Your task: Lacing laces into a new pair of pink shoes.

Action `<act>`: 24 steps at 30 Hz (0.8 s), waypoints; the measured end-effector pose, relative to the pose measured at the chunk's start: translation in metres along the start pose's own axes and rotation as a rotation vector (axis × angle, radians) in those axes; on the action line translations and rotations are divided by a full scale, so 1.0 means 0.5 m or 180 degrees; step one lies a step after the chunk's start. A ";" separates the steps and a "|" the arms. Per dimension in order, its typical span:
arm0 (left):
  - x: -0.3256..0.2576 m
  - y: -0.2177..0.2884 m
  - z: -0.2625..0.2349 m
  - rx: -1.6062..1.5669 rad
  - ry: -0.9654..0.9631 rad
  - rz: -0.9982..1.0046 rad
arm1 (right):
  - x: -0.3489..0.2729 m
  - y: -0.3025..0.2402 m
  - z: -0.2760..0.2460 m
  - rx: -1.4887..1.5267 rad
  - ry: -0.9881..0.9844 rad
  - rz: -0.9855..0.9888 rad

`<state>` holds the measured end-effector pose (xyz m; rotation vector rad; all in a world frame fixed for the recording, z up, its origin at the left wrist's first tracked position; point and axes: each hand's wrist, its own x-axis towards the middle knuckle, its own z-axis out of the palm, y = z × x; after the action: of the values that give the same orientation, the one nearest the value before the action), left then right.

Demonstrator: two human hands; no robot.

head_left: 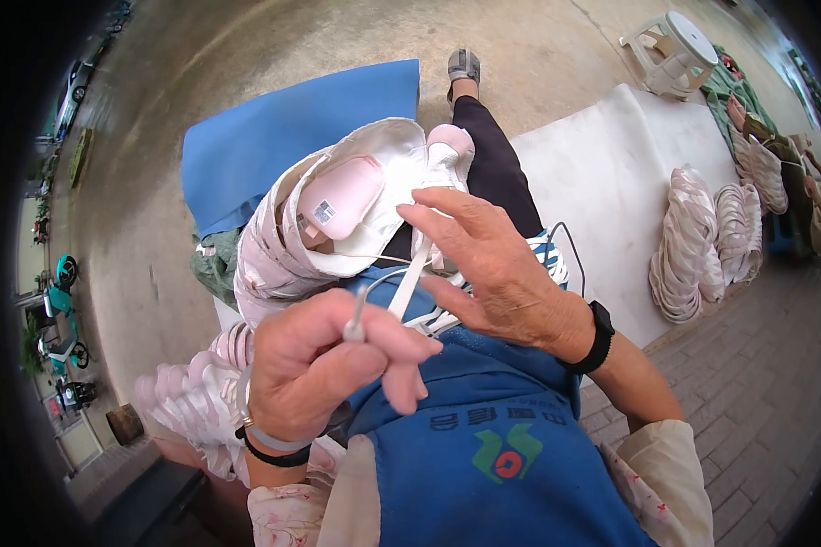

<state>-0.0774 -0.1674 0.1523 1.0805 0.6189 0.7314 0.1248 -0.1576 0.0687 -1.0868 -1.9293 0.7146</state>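
Head view: person seated, blue apron (pixel 483 438) over the lap. Left hand (pixel 324 365) closed in a pinch on a thin grey tool or needle-like piece (pixel 357 321), fingers curled tight. Right hand (pixel 493 269) half open, fingers spread, resting on a white strap (pixel 410 283) that runs down from a pale pink and white padded shoe upper (pixel 337 214) lying on the lap, over the blue apron. Black band on the right wrist (pixel 600 335).

Progress, judged: this upper is mid-work, strap loose and not yet seated. A stack of similar pink-white uppers (pixel 196 397) sits at the left hip; whether done or waiting, cannot tell. More stacked uppers (pixel 689 246) lie near the right edge of a white sheet (pixel 602 173) on the floor, so plenty already handled or queued.

Blue mat (pixel 274 137) beyond the lap on concrete floor; white plastic stool (pixel 675 50) by the sheet's far corner.
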 end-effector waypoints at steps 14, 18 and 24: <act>-0.237 0.198 -0.070 -0.1591 0.0636 0.2743 | 0.016 -0.086 0.039 0.1509 -0.2111 -0.0344; -0.269 0.229 -0.100 -0.1995 0.0826 0.3532 | 0.026 -0.127 0.008 0.1679 -0.1937 -0.0804; -0.226 0.154 -0.116 0.0213 0.1392 0.1911 | 0.015 -0.167 -0.070 0.1681 -0.1942 -0.1036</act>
<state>-0.2081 -0.2018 0.2143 1.1885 0.6940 1.5035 0.1161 -0.1872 0.1542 -0.2247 -2.1436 1.3743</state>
